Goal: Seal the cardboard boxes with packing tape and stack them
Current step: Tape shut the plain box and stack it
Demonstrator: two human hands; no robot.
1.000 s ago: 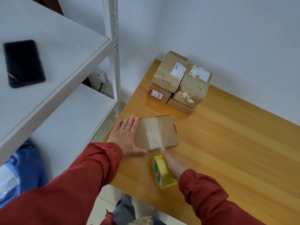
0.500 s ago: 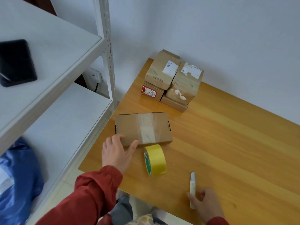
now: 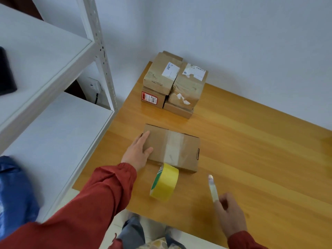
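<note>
A flat cardboard box (image 3: 179,150) lies on the wooden table (image 3: 251,159), with a strip of clear tape across its middle. My left hand (image 3: 138,153) rests on the box's left end, thumb on top and fingers along the side. The yellow tape roll (image 3: 164,182) stands on edge just in front of the box, its tape still joined to the box's front. My right hand (image 3: 230,216) holds a small white utility knife (image 3: 212,187), blade end pointing toward the box. Sealed boxes (image 3: 176,83) are stacked in the far corner.
A white metal shelf unit (image 3: 53,72) stands to the left of the table, with a black phone (image 3: 5,72) on its upper shelf. A blue bag (image 3: 12,194) lies at the lower left. A white wall runs behind the table.
My right hand let go of the tape roll and picked up the knife, which now points toward the box. My left hand left the box, then came back onto its left end.
</note>
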